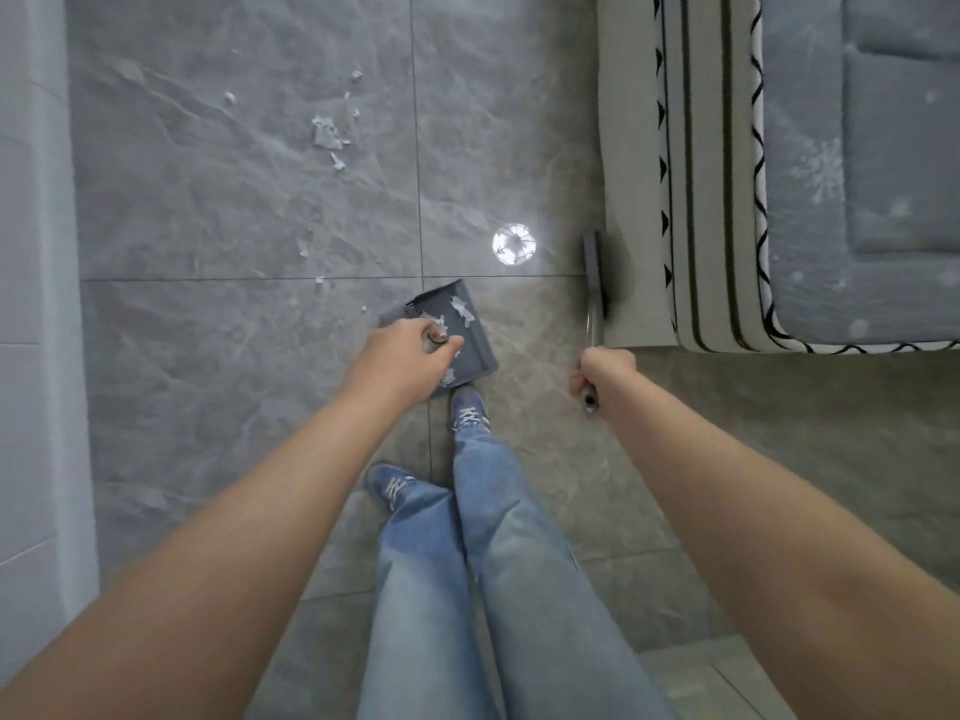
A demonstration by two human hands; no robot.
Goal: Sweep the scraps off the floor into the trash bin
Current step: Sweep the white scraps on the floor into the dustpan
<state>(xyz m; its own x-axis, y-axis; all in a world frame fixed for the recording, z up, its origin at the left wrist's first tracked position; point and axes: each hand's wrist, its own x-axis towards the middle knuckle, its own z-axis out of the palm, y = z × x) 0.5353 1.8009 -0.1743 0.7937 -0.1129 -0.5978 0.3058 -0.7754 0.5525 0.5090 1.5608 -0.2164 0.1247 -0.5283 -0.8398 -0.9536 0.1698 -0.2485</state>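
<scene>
upright, broom (594,283) in right hand (605,368)'s grip; dustpan (447,330) handle in left hand (402,363)'s

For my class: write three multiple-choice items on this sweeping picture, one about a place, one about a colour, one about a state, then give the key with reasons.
1. Where do most loose scraps lie?
A. On the rug
B. On the tiles beyond the dustpan
C. Beside the shoes

2. What colour is the dustpan?
A. Red
B. Grey
C. Yellow

3. What is the right hand doing?
A. Hanging idle
B. Pointing at the wall
C. Gripping the broom handle

Key: B, scraps dot the tiles beyond the pan; B, the pan is grey plastic; C, its fingers curl round the handle, the broom head lying by the rug.
</scene>
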